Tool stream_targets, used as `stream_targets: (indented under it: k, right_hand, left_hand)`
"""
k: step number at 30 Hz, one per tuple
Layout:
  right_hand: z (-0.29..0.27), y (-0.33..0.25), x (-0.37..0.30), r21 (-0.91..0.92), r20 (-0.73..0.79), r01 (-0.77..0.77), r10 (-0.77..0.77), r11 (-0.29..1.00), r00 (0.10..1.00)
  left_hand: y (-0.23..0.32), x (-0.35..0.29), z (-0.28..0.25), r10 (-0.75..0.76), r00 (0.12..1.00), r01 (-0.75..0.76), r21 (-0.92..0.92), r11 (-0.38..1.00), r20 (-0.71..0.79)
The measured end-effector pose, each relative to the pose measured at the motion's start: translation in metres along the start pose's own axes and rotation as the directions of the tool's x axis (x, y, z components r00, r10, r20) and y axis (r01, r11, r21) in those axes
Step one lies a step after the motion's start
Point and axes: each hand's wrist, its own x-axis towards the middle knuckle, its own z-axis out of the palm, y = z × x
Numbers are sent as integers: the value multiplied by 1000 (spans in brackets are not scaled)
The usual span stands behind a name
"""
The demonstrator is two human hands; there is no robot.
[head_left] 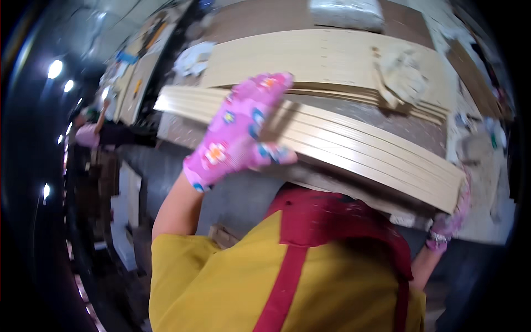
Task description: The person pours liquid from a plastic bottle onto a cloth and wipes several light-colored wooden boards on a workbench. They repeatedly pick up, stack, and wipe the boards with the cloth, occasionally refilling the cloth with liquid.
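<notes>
Runs aslant from left of centre to lower right of the frame: a bundle of pale boards (359, 146), close together, long edges roughly parallel. Over its left part, the left hand (235, 127), pink-gloved, fingers extended, thumb spread wide, no grip visible; cannot tell whether touching. Against its right end, the right hand (454, 213), also gloved; cannot tell how far closed. Looks partway along: this bundle gathered and fairly even, but flat boards (287, 58) at upper middle, apparently left outside it. Hidden: most right-hand fingers and the bundle's underside; cannot tell whether resting on the worktable (365, 110) or slightly raised. Blurred: a crumpled pale item (406, 77) at upper right, perhaps cloth. Cut off above: a wrapped package (347, 14). Too small to read clearly: a person (88, 135), far left.
</notes>
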Motion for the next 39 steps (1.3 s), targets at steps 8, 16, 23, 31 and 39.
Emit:
stream_targets:
  k: [8, 16, 23, 31, 39]
  right_hand:
    - [20, 21, -40, 737, 211, -446, 454, 508, 866]
    - [-1, 38, -86, -164, -180, -571, 545, 804, 819]
    - [-29, 97, -146, -399, -328, -639, 548, 658, 770]
    - [-26, 103, -148, -436, -228, -608, 572, 664, 788]
    - [-25, 102, -147, -410, -213, -629, 601, 661, 770]
  left_hand:
    - [95, 60, 89, 237, 944, -268, 117, 956, 229]
    - [93, 53, 98, 232, 941, -281, 184, 942, 248]
    - [91, 52, 103, 297, 927, -354, 274, 894, 229]
    - [66, 39, 99, 107, 938, -214, 307, 927, 331]
    - [96, 58, 104, 131, 932, -193, 157, 968, 339]
